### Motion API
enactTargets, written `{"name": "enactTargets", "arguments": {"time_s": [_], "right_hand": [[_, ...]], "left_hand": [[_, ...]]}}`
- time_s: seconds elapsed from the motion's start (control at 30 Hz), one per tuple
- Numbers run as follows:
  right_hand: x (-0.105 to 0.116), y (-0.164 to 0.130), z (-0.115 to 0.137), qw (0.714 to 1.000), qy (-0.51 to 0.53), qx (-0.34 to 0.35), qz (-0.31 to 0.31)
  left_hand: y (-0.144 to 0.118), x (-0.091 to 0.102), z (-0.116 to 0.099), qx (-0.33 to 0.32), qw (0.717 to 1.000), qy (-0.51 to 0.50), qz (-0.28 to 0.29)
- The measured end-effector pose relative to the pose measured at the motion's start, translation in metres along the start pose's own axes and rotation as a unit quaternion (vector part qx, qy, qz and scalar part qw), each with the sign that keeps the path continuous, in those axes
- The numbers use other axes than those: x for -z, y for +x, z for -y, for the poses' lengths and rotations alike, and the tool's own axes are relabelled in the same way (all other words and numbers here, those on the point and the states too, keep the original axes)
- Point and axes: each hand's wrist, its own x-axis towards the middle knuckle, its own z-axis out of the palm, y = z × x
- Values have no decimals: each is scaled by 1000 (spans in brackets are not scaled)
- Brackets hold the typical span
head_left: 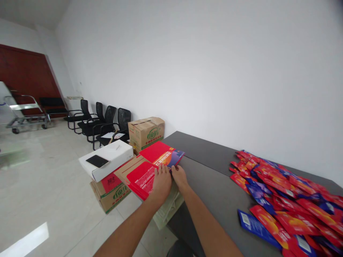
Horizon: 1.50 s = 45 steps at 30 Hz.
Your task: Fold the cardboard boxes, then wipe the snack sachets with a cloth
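Beside the left edge of the bench [206, 182], handling red printed card [162, 151] with both hands. On its lower section [140, 176], resting the left hand [162, 182] palm down, fingers side by side and reaching toward the upper section; cannot tell from this angle about any pinch underneath. Just to the right, holding the near right edge of the card with the right hand [179, 176], thumb and fingers drawn together in a narrow grip. From there, extending mostly beyond and to the left of both hands: orange and purple print just past the fingertips, fine white text beside the left hand. Hidden by the fingers, any join between the two sections. Below the hands, hanging close to the bench, crumpled pale material [173, 205]. Farther left, on a white box [115, 153], a black phone [97, 161]. Beyond the card, next to the wall [214, 71], a brown box [147, 132] with green lettering. Well apart on the right, heaped on the bench, red and blue packets [289, 196].
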Motion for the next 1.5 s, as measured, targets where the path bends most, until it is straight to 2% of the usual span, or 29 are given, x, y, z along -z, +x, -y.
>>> {"name": "enactTargets", "arguments": {"time_s": [0.17,0.3,0.57,0.73,0.87,0.93,1.03,1.1,1.13,1.2,1.27,1.33,1.4,1.43,1.5], "right_hand": [[5,-5,-4,988,144,-55,-20],[27,-11,-8,968,234,-82,-50],[110,-30,-26,933,314,-85,-154],[164,-52,-40,912,334,-91,-221],[205,-72,-51,894,349,-77,-269],[224,-81,-56,888,355,-62,-286],[244,-91,-62,882,359,-40,-303],[251,-93,-64,878,365,-27,-308],[252,-93,-65,875,371,-20,-309],[252,-92,-63,870,389,-5,-303],[251,-91,-60,867,401,12,-295],[251,-91,-58,875,399,21,-273],[255,-93,-58,895,378,-8,-236],[259,-96,-58,908,356,-39,-216],[272,-101,-60,933,282,-112,-195]], "left_hand": [[-5,20,-23,-26,999,-12,27],[-5,27,-44,-67,996,-41,31],[-1,24,-102,-160,978,-136,6],[-2,31,-142,-203,962,-181,15],[4,38,-154,-236,938,-252,13],[12,35,-153,-204,929,-310,-9],[27,21,-148,-48,911,-404,-70],[33,9,-149,57,880,-469,-53],[34,3,-150,103,850,-516,-18],[33,-6,-155,147,760,-629,71],[30,-10,-162,142,649,-732,148],[28,-10,-166,135,561,-797,177],[29,-9,-166,151,517,-826,165],[32,-9,-164,157,510,-832,152],[38,-7,-158,156,517,-833,124]]}}
